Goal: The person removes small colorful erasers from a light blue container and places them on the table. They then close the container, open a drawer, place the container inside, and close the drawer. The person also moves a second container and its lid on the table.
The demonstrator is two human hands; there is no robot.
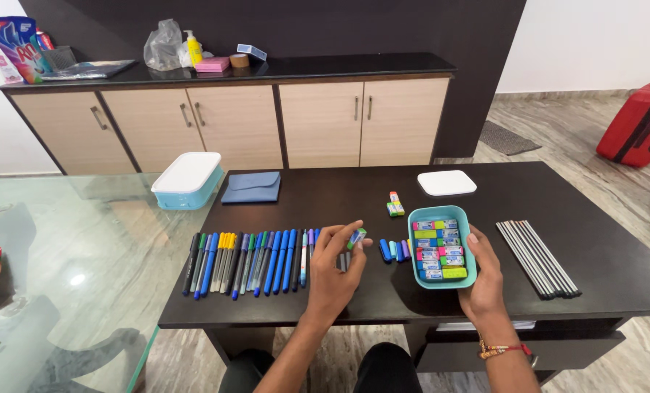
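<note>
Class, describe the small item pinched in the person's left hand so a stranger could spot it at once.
On the dark desk, between the row of pens and the teal tray, the left hand is raised. Its fingertips pinch a small green-and-blue eraser, the only one held off the desk.

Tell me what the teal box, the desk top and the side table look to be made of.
Teal box: likely plastic, smooth moulded rim with rounded corners.
Desk top: probably dark wood laminate, matte with faint grain.
Side table: glass, see-through and reflective.
</note>
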